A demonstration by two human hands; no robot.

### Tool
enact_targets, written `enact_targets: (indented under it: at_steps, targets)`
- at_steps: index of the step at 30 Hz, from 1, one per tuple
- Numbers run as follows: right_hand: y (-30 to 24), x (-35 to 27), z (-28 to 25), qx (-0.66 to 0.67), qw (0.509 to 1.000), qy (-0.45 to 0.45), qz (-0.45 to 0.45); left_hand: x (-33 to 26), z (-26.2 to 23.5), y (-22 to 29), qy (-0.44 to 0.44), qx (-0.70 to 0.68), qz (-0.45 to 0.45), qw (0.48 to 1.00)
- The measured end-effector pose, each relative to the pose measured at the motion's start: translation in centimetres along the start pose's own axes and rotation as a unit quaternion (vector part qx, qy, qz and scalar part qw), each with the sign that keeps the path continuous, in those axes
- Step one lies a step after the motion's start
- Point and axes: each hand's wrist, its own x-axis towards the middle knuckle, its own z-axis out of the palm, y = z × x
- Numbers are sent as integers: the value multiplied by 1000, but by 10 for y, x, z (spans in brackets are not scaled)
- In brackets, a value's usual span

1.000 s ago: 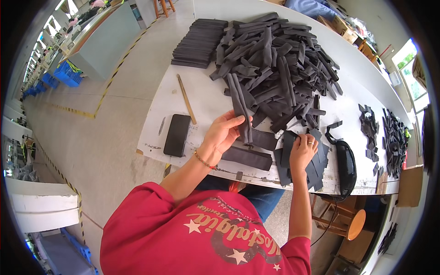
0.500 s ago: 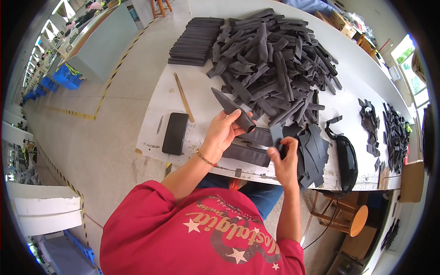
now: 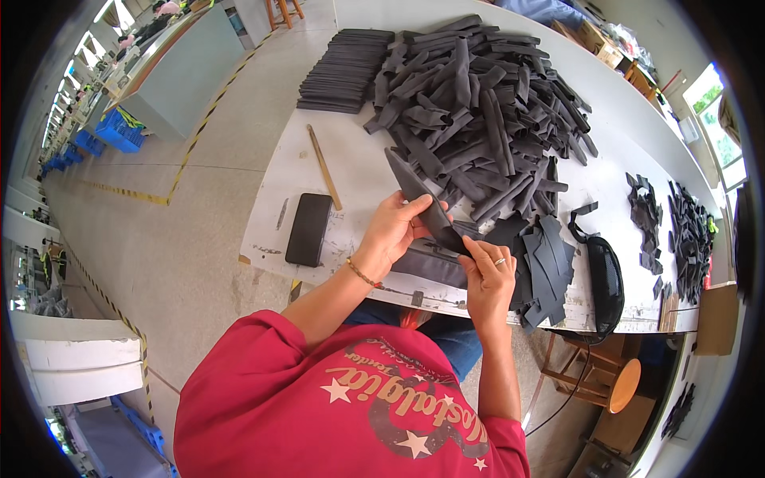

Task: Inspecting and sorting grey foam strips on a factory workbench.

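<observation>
A long dark grey fabric tube (image 3: 425, 195) slants across the front of the white table (image 3: 275, 171). My left hand (image 3: 396, 229) is closed round its middle, thumb on top. At the lower right end of the tube, my right hand (image 3: 488, 275) pinches with thumb and fingers; the flat dark piece it held before no longer shows apart from the tube. Beneath my hands lies another dark fabric strip (image 3: 430, 267) near the table's front edge. Flat dark grey pieces (image 3: 545, 267) are fanned in a stack just right of my right hand.
A large heap of dark fabric tubes (image 3: 486, 103) fills the table's back, beside a neat stack of them (image 3: 344, 72). Left lie a black phone (image 3: 308, 229) and a wooden stick (image 3: 323, 167). A black corded device (image 3: 604, 283) stands right; a wooden stool (image 3: 621, 384) is below.
My right hand has come left to the tube's lower end, bringing the flat grey piece there, now hidden. My left hand and the tube have shifted slightly right.
</observation>
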Motion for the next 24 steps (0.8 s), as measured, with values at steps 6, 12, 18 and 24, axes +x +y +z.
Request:
enact_targets:
  at_steps: [6, 12, 18, 24]
  targets:
    - [-1, 7, -1, -120, 990, 32, -64, -2, 1, 1, 6, 11, 1, 1000]
    - [-2, 8, 7, -183, 977, 69, -88, -12, 11, -1, -6, 40, 45, 998]
    - [-13, 6, 21, -124, 990, 54, -43, -25, 29, -5, -33, 45, 121, 991]
    - [-22, -13, 36, -26, 999, 17, 18, -12, 20, -13, -117, 9, 139, 983]
